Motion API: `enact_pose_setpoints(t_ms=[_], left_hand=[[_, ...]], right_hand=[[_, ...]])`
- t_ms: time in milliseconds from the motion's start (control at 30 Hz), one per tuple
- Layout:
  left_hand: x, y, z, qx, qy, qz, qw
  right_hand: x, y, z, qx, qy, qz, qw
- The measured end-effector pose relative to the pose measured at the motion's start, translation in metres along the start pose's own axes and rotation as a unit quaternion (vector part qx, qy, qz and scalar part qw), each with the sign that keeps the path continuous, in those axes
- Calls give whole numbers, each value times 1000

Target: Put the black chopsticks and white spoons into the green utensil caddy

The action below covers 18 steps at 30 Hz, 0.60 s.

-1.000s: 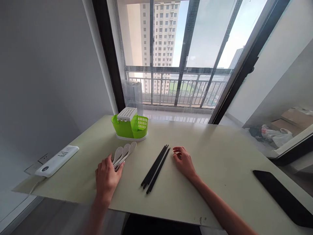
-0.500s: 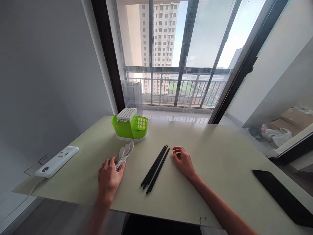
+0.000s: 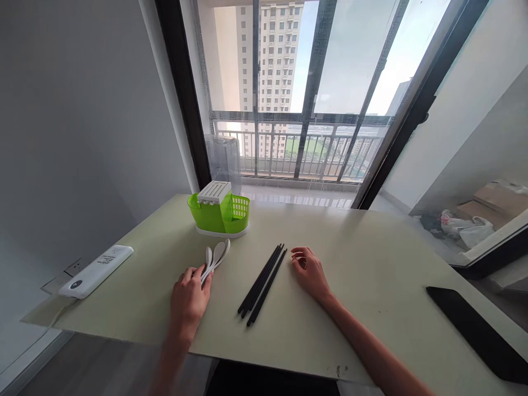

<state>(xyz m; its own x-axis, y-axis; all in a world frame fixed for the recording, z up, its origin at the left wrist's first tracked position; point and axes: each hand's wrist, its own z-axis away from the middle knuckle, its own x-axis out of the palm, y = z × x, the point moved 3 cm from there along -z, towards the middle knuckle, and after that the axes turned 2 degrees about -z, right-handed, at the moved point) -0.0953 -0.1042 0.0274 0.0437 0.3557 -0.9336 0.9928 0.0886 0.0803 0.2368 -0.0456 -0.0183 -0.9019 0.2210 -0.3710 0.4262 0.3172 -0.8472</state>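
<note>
My left hand (image 3: 190, 297) is closed around the handles of three white spoons (image 3: 218, 254), low over the near left of the table. Their bowls fan out past my fingertips, pointing away and to the right; the handle ends are hidden in the palm. Several black chopsticks (image 3: 264, 283) lie side by side in a slanted bundle between my hands. Just right of them rests my right hand (image 3: 310, 270) on the tabletop, fingers loosely curved with a gap to the thumb and nothing in them. Beyond the spoons stands a green utensil caddy (image 3: 212, 217) with a white slotted top.
A white power strip (image 3: 97, 272) with a cord lies along the table's left edge. On the right side is a flat black object (image 3: 474, 327). The pale green table (image 3: 350, 341) reaches toward a large window (image 3: 289, 88) at the back.
My left hand has shifted slightly to the right and turned the spoons; their bowls now spread farther apart. The right hand, chopsticks and caddy stay where they were.
</note>
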Motion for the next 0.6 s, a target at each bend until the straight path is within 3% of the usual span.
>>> enact_pose_setpoints(t_ms=[400,600], left_hand=[[12,17,0,31,-33,-25,999],[12,46,6,53,-5,34,998]], right_hand=[[0,1,-1,12,-2,-15,1000],[0,-1,0,33,-5,-55,998]])
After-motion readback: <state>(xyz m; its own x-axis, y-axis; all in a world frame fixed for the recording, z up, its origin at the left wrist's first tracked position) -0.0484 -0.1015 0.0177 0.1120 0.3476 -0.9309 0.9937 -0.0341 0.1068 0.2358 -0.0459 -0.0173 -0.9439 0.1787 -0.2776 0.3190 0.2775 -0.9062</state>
